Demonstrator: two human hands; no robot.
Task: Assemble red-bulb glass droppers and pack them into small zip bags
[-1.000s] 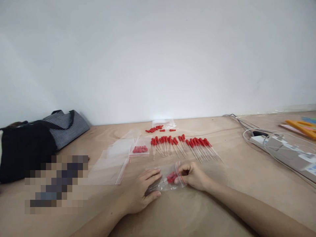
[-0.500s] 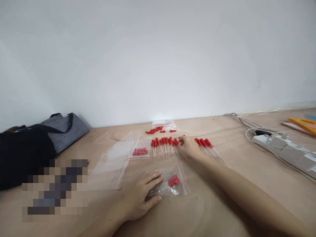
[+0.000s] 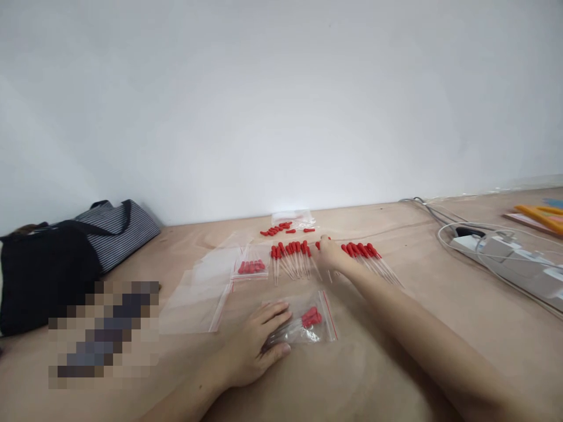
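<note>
Tabletop (image 3: 444, 316) bears bag (image 3: 326, 316) under spread left hand (image 3: 260, 343); right hand (image 3: 329, 256) amid droppers (image 3: 298, 247), grip unclear.

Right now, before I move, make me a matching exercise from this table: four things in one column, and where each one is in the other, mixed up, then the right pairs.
Things:
1. left hand
2. power strip
3. right hand
4. black striped bag

Places:
A. at the row of red-topped droppers
B. at the picture's left side
C. resting on a clear bag
D. at the picture's right side

Pairs: 1-C, 2-D, 3-A, 4-B
</note>
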